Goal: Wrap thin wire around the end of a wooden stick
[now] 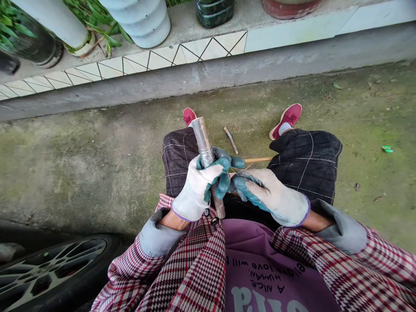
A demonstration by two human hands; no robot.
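My left hand [199, 185], in a white glove with a teal palm, is wrapped around a thick grey-brown stick [200, 132]. The stick is held tilted, its lower end showing below my fingers. Silver wire [206, 157] is wound in a tight coil about its middle, just above my thumb. To its right, my gloved right hand [268, 190] is closed, fingers pressed together. A thin strand of wire runs between the two hands and into the right fingers; its end is hidden there.
On the concrete floor [97, 151] between my red shoes [290, 115] lies a shorter stick [231, 141]. A pale wooden strip [258, 160] spans between my knees. A car wheel [58, 268] stands at lower left. Ahead, a tiled ledge [292, 37] carries pots and a white bucket [139, 21].
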